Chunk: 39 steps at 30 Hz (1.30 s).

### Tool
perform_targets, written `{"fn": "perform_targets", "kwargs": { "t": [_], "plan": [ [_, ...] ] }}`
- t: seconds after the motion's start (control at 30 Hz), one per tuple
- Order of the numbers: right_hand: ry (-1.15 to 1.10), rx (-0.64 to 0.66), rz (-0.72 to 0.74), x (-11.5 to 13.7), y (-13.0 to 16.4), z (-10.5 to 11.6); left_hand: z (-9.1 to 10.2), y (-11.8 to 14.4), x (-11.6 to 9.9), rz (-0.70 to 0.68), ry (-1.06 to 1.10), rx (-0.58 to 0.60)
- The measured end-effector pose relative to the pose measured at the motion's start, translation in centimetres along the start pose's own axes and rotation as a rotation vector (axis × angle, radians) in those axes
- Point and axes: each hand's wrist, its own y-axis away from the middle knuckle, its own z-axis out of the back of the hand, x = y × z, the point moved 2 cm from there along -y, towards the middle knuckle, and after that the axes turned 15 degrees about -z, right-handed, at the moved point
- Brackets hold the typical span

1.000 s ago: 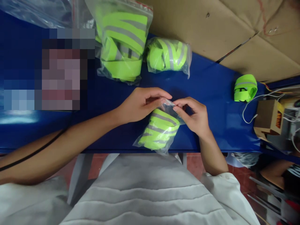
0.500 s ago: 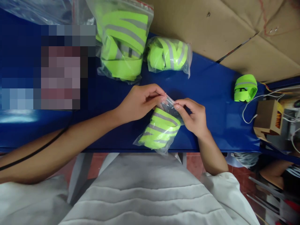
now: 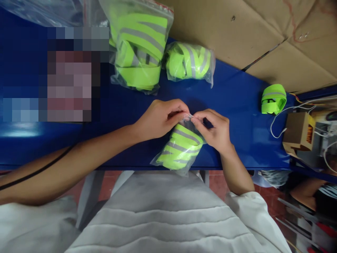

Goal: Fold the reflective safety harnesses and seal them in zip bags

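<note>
A clear plastic bag [image 3: 181,146] with a folded neon-yellow reflective strap inside lies at the near edge of the blue table [image 3: 244,137]. My left hand [image 3: 165,117] is closed, thumb and forefinger pinching the bag's top edge. Just to its right, my right hand [image 3: 214,128] pinches the same edge, its fingertips close to the left ones. Between them the bag's mouth is bunched, and the fingers partly cover it. Beyond my hands rests another bagged reflective strap [image 3: 191,61].
A larger bag of neon straps [image 3: 140,52] stands at the back left. Cardboard [image 3: 210,21] borders the table's far side. On the right are an unbagged rolled strap [image 3: 273,98], a white cable [image 3: 276,135] and a small open carton [image 3: 297,130]. Another person's arm [image 3: 306,193] shows lower right.
My fingertips have come closer together and slightly lower along the bag's top edge. The stretch of plastic between them is now shorter and bunched.
</note>
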Motion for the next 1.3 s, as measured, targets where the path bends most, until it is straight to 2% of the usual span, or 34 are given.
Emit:
{"fn": "perform_targets", "kwargs": {
  "t": [0.5,0.87,1.03,1.3],
  "plan": [
    [-0.037,-0.001,-0.05,-0.03,0.16,-0.1,-0.27,0.12,0.35,0.062,0.107,-0.011],
    [-0.052,0.054,-0.108,0.07,-0.03,0.3,-0.29,0.23,-0.02,0.031,0.086,0.027],
    [-0.072,0.058,-0.076,-0.12,0.06,0.37,-0.35,0.16,0.19,0.045,0.131,0.036],
    [-0.039,0.037,-0.06,0.08,0.31,-0.05,-0.31,0.17,0.21,0.011,0.072,0.063]
  ]
}}
